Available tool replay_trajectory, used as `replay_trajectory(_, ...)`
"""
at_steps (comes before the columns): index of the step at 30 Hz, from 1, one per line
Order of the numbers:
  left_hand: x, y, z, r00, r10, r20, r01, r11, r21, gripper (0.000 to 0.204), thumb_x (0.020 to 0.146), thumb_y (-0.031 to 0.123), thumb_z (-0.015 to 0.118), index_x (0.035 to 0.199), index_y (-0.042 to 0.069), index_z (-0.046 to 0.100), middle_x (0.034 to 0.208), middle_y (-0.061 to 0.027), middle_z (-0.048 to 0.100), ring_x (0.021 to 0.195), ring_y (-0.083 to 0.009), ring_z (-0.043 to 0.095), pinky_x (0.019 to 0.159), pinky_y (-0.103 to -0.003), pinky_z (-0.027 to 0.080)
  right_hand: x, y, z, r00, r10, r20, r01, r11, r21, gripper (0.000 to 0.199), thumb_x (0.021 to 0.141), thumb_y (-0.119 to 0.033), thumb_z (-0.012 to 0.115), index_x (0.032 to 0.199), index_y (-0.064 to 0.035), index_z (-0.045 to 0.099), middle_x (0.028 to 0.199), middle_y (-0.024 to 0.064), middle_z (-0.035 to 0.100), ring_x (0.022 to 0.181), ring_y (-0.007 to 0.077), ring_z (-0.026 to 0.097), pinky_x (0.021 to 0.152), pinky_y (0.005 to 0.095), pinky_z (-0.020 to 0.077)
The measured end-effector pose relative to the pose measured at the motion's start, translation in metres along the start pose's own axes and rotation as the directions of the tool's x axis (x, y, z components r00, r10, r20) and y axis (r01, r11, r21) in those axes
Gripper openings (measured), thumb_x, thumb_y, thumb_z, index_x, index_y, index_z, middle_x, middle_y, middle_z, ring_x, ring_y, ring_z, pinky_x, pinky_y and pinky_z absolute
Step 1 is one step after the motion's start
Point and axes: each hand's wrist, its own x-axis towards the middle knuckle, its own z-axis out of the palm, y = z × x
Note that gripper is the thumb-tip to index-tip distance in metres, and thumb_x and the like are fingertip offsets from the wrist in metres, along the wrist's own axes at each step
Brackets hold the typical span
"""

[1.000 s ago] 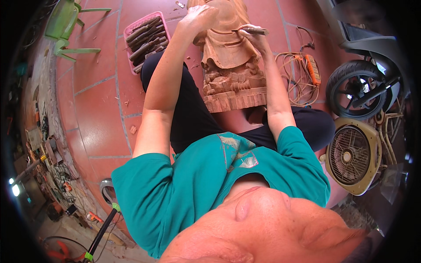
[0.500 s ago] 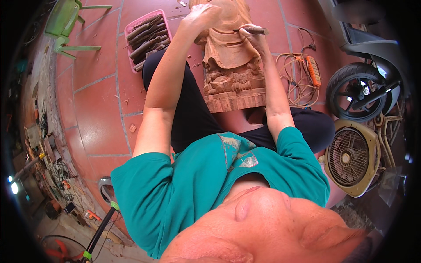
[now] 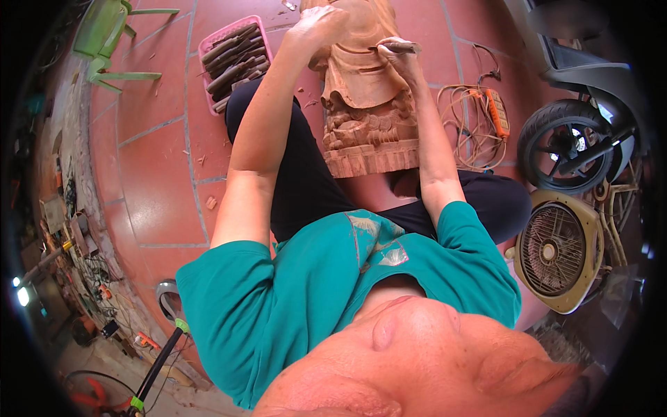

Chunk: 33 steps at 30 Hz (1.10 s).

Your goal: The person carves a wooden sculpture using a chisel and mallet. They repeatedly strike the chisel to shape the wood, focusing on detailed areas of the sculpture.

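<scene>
A carved wooden statue with robe-like folds lies on the tiled floor in front of me, its ornate base toward my body. My left hand is on the upper left of the statue, its fingers bent and pressed together. Whatever it may hold is hidden from view. At the statue's right side, my right hand is closed around a slim dark-handled carving tool. That tool lies nearly level across the robe folds, its tip hard to make out.
A pink basket of several dark-handled tools stands left of the statue. To the right are an orange power strip with coiled cord, a motorbike wheel and a box fan. A green chair stands far left.
My right hand and the carving tool have shifted very slightly left. The lower end of the statue also sits a touch further left. My left hand stays in place.
</scene>
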Motion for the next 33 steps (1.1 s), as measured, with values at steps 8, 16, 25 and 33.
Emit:
replay_trajectory(8, 0.001, 0.013, -0.011, 0.997, -0.05, 0.057, 0.046, 0.996, 0.075, 0.038, 0.092, 0.029, 0.063, 0.125, 0.01, 0.067, 0.102, -0.0198, 0.075, 0.096, -0.0397, 0.072, 0.085, -0.056, 0.055, 0.004, -0.019, 0.011, 0.98, -0.148, -0.131, 0.129, 0.982, -0.14, 0.013, 0.089, -0.015, 0.074, 0.096, -0.0039, 0.077, 0.088, 0.0068, 0.075, 0.079, 0.0139, 0.068, 0.072, 0.0299, 0.0542)
replay_trajectory(16, 0.004, -0.003, -0.003, 0.998, 0.049, 0.035, -0.052, 0.997, 0.064, 0.039, 0.091, 0.03, 0.063, 0.125, 0.012, 0.068, 0.104, -0.0207, 0.075, 0.097, -0.0397, 0.072, 0.084, -0.054, 0.056, 0.008, -0.016, 0.0, 0.999, 0.036, 0.01, -0.036, 0.998, -0.045, 0.014, 0.091, -0.015, 0.075, 0.098, -0.0038, 0.077, 0.087, 0.0078, 0.074, 0.078, 0.0134, 0.069, 0.071, 0.0297, 0.0546)
replay_trajectory(25, 0.006, -0.012, -0.001, 0.999, 0.047, 0.015, -0.047, 0.999, 0.011, 0.038, 0.09, 0.031, 0.062, 0.122, 0.013, 0.069, 0.104, -0.0212, 0.074, 0.096, -0.0408, 0.071, 0.083, -0.054, 0.055, 0.004, -0.019, -0.002, 0.996, 0.037, 0.085, -0.029, 0.996, -0.086, 0.015, 0.093, -0.016, 0.072, 0.099, -0.0027, 0.075, 0.086, 0.0047, 0.073, 0.076, 0.0116, 0.066, 0.069, 0.0286, 0.0529)
replay_trajectory(33, -0.002, -0.02, -0.006, 0.998, 0.046, -0.033, -0.046, 0.999, -0.01, 0.038, 0.094, 0.026, 0.063, 0.126, 0.006, 0.068, 0.107, -0.0178, 0.075, 0.099, -0.0328, 0.071, 0.087, -0.046, 0.055, -0.027, -0.016, 0.011, 0.916, 0.396, -0.062, -0.306, 0.79, 0.531, 0.017, 0.096, -0.017, 0.074, 0.106, -0.0039, 0.072, 0.091, 0.0013, 0.071, 0.082, 0.0114, 0.068, 0.077, 0.0234, 0.0543)
